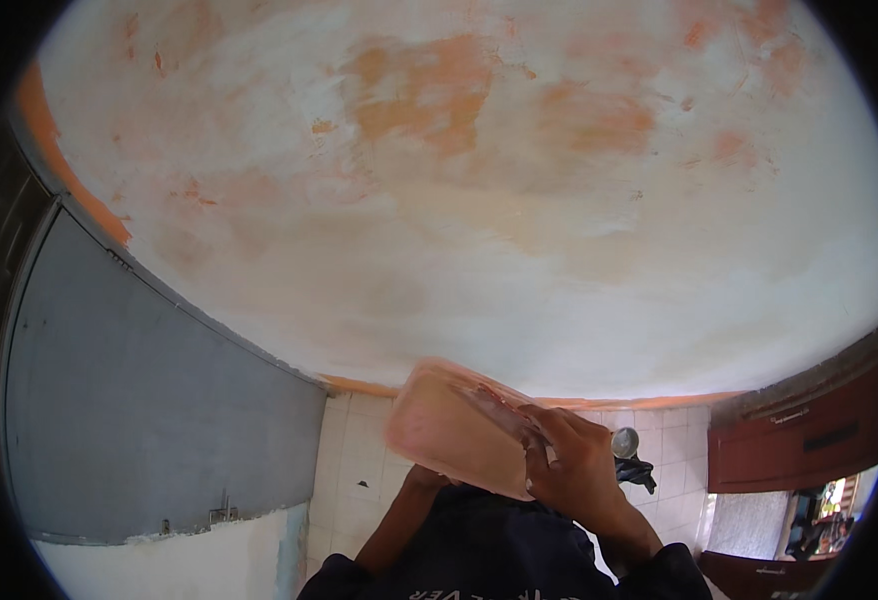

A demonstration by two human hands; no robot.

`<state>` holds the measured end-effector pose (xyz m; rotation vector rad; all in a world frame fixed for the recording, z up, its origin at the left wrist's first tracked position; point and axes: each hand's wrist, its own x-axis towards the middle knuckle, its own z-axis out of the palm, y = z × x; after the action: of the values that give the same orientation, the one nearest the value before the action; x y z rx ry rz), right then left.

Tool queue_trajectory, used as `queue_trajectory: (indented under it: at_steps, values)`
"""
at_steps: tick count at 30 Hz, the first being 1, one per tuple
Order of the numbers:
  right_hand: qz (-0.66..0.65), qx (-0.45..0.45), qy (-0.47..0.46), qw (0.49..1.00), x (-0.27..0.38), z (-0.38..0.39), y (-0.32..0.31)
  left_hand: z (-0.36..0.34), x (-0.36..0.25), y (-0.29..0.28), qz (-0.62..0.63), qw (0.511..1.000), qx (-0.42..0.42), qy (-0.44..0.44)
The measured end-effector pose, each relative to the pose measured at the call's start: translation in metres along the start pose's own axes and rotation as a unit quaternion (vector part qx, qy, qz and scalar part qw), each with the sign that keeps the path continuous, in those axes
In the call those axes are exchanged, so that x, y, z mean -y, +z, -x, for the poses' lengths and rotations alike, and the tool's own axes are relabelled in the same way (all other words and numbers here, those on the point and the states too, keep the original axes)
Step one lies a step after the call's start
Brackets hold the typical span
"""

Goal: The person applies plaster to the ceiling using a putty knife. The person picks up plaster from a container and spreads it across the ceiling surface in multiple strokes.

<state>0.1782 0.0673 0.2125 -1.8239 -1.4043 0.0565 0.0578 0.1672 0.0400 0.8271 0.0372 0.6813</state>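
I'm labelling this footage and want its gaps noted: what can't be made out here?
Head view:
Most of the left hand: hidden by the pinkish panel.
The narrow tool in the right hand: blurred, partly covered by that hand.
What the round container holds: too small.
The dark scrap: too small.

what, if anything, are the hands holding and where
The left hand holds a pinkish tray from under its near edge; what the right hand grips is unclear.

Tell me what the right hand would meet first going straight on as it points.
Going up-left in the picture, the right hand would probably meet the pinkish rectangular object first; depth and present contact are unclear.
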Motion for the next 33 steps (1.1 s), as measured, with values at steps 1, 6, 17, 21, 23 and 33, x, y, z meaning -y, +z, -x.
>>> queue_trajectory:
  at_steps: [1, 6, 17, 21, 23, 33]
  values:
    - [0.022, -0.003, -0.013, 1.0, 0.0, 0.0, 0.002, -0.003, -0.003, 0.006, 0.002, 1.0, 0.008, 0.027]
    - [0.06, 0.001, -0.006, 0.998, -0.009, 0.011, 0.013, 0.007, 0.008, -0.007, 0.048, 0.998, 0.014, -0.04]
    - [-0.008, 0.021, 0.129, 0.991, -0.029, 0.03, 0.018, 0.008, 0.007, 0.001, 0.037, 0.995, -0.042, -0.079]
    - [-0.044, 0.038, 0.213, 0.975, -0.02, 0.024, 0.007, 0.001, 0.007, 0.003, 0.024, 0.997, -0.029, -0.068]
    - [-0.052, 0.021, 0.215, 0.975, -0.015, 0.018, -0.003, 0.001, 0.008, 0.003, 0.024, 0.997, -0.021, -0.065]
    - [0.078, 0.019, -0.018, 0.997, -0.033, 0.027, 0.017, 0.001, 0.01, 0.004, 0.023, 0.998, 0.006, -0.054]
